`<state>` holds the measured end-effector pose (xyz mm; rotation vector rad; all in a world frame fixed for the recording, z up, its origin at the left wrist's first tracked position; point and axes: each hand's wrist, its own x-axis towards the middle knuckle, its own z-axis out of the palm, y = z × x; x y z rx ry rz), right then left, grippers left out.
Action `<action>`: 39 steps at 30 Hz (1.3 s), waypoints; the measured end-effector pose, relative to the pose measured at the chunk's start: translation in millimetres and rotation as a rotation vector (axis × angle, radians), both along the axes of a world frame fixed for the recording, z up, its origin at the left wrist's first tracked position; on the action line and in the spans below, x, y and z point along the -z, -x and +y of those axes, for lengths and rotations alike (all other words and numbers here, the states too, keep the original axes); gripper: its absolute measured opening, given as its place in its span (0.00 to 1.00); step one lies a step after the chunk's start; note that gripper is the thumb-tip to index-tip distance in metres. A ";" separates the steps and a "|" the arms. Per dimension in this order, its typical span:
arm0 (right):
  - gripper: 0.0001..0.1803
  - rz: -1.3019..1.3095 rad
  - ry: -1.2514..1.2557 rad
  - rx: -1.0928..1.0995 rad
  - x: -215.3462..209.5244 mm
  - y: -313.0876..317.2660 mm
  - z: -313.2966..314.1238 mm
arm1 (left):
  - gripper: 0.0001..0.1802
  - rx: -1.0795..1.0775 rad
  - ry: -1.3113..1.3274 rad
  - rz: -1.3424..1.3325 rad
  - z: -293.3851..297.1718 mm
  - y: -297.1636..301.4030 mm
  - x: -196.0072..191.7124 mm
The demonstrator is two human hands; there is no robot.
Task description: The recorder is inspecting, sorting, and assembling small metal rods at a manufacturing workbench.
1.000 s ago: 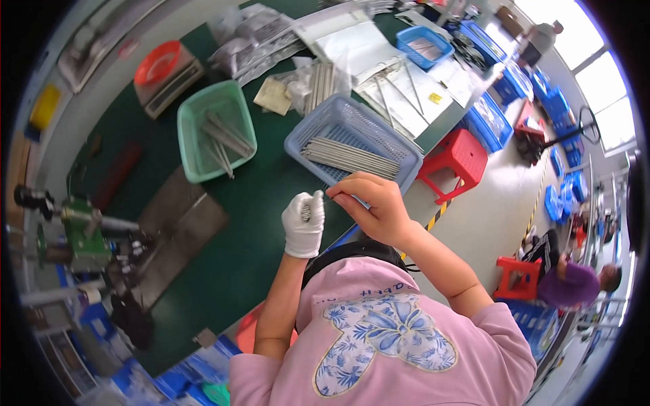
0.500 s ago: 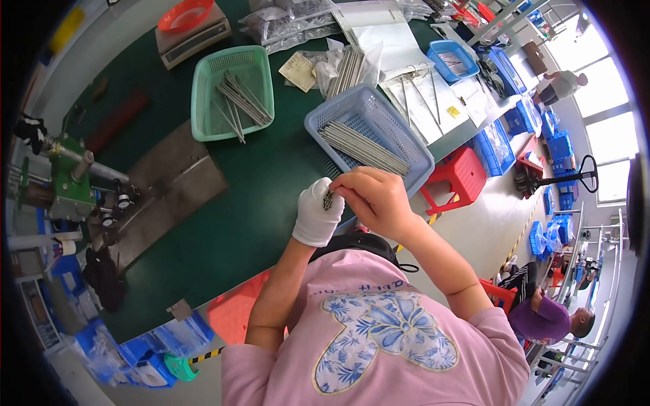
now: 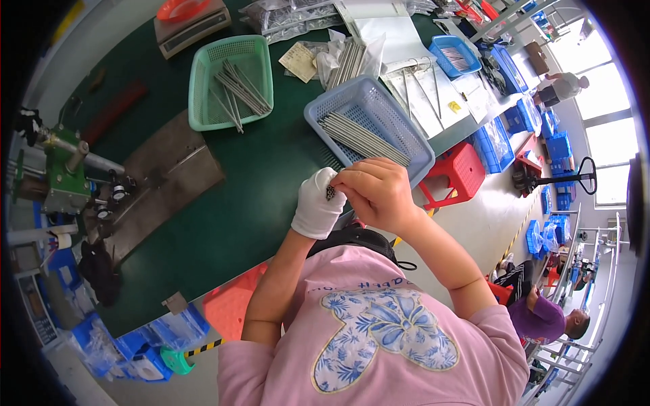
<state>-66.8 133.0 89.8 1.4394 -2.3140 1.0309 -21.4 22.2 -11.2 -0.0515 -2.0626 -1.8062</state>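
Observation:
My left hand [image 3: 314,208], in a white glove, is closed around a bundle of thin metal tubes [image 3: 330,193]. Their round, hollow ends show at the top of the fist, and the rest is hidden. Bare and pinched, my right hand [image 3: 383,195] has its fingertips against those ends; what lies between the fingertips is hidden. Just beyond both hands stands a blue-grey plastic basket [image 3: 370,101], with long metal rods [image 3: 362,139] lying in it. Further left is a light green basket [image 3: 202,76] holding several loose rods [image 3: 242,93].
On the green table [image 3: 223,223], a green hand-press machine [image 3: 69,172] and a metal plate [image 3: 162,169] are at left. A scale [image 3: 192,30] carries a red dish. Papers [image 3: 420,101] and bagged rods [image 3: 347,65] lie behind. A red stool [image 3: 455,174] stands right.
The view has shifted slightly, so the table's things sit a little higher. Both hands stay together at the bundle, whose tube ends show more plainly now.

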 end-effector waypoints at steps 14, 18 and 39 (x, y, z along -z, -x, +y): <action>0.05 -0.045 -0.019 0.015 -7.3 -7.4 -1.0 | 0.05 -0.027 0.054 0.000 1.3 -0.9 -9.1; 0.06 -0.099 -0.043 -0.008 -3.4 -4.6 -2.6 | 0.05 -0.067 0.112 0.052 3.6 0.9 -4.4; 0.07 -0.060 -0.043 -0.045 2.1 1.0 -5.4 | 0.06 -0.031 0.036 0.036 1.0 2.8 4.3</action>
